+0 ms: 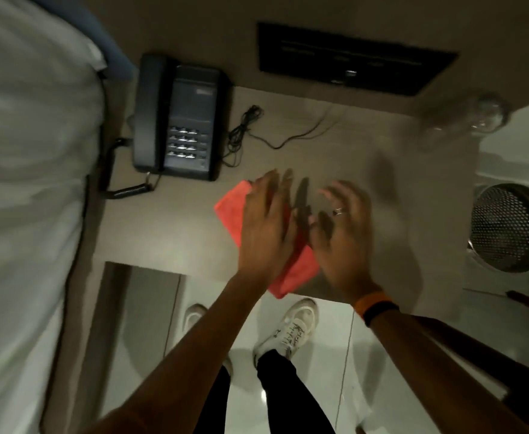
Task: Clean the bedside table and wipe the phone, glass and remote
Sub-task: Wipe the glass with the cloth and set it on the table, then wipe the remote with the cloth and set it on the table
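A folded red cloth (232, 211) lies near the front edge of the beige bedside table (413, 195). My left hand (266, 227) hovers flat over the cloth with fingers spread, holding nothing. My right hand (341, 230), with a ring and an orange wristband, is open just right of the cloth above the tabletop. A black desk phone (178, 120) sits at the table's back left, its cord (257, 130) trailing right. A clear glass (463, 120), blurred, stands at the back right corner. No remote is visible.
A bed with white sheets (31, 183) borders the table on the left. A black wall panel (351, 57) is behind the table. A metal mesh bin (510, 227) stands on the floor to the right. My white shoes (288, 330) are below the table's edge.
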`<state>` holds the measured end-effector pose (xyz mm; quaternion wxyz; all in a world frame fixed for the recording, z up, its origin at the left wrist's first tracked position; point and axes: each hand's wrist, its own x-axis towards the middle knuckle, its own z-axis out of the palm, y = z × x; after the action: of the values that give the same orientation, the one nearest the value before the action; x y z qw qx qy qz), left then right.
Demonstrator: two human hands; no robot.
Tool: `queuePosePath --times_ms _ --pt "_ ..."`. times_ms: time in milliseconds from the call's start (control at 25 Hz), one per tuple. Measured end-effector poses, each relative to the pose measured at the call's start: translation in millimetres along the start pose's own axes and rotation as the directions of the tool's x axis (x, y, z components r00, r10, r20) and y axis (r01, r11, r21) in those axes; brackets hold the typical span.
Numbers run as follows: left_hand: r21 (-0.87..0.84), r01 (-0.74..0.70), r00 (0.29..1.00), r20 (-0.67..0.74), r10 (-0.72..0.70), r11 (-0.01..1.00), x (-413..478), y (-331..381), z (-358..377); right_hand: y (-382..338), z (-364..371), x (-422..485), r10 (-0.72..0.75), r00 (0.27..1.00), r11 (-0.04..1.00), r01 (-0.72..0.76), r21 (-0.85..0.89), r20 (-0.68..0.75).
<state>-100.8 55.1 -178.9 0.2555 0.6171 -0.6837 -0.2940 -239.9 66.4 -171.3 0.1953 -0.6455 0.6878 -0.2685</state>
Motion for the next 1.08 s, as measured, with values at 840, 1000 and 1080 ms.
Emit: queuePosePath --times_ms 840,1000,1080 --pt "-0.362 0.842 -0.076 -0.813 -0.577 0.399 -394 -201 -471 -600 219 -229 -0.807 0.034 0.508 0.548 0.665 0.589" --pt "-0.681 0.621 -0.105 -0.563 -0.820 0.389 -411 -224 -455 -596 246 -271 -0.700 -0.012 0.619 0.487 0.616 0.714" --pt "-0.683 0.574 -0.060 -0.586 -0.808 0.452 -410 -227 -451 -593 247 -283 -0.634 0.071 0.744 0.327 0.583 0.770"
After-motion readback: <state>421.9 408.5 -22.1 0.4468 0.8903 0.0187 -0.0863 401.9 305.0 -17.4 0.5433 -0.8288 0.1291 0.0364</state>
